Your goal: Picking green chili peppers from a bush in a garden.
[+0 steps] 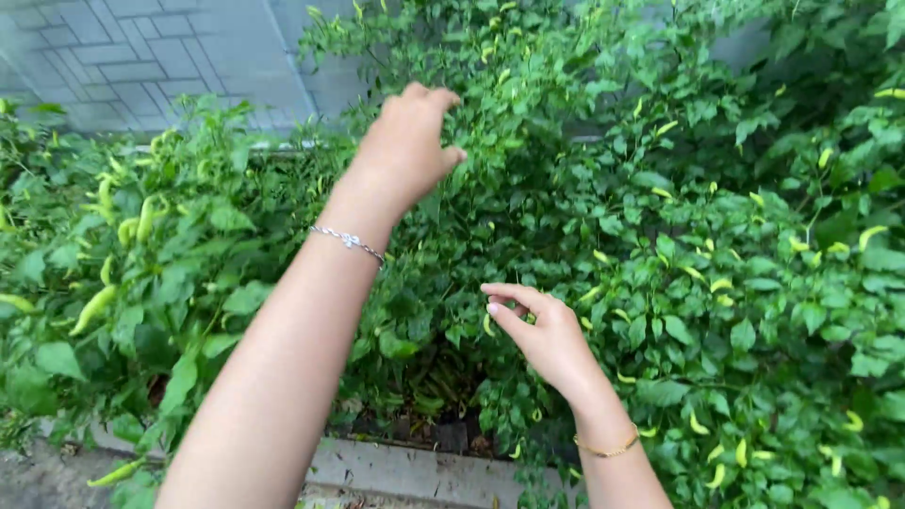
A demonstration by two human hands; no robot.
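My left hand [410,141] is raised into the upper leaves of a green chili plant [566,170], its fingers curled among the foliage; what they grip is hidden. A thin silver bracelet is on that wrist. Lower down, my right hand [537,330] pinches a small yellow-green chili [487,323] between thumb and forefinger. A gold bangle circles that wrist. Many pale yellow-green chilies [721,283] hang among the leaves around both hands.
Longer green chilies [94,306] hang on the plant at the left. A concrete kerb [415,471] borders the bed along the bottom. Grey paving [123,57] lies behind the plants at the upper left.
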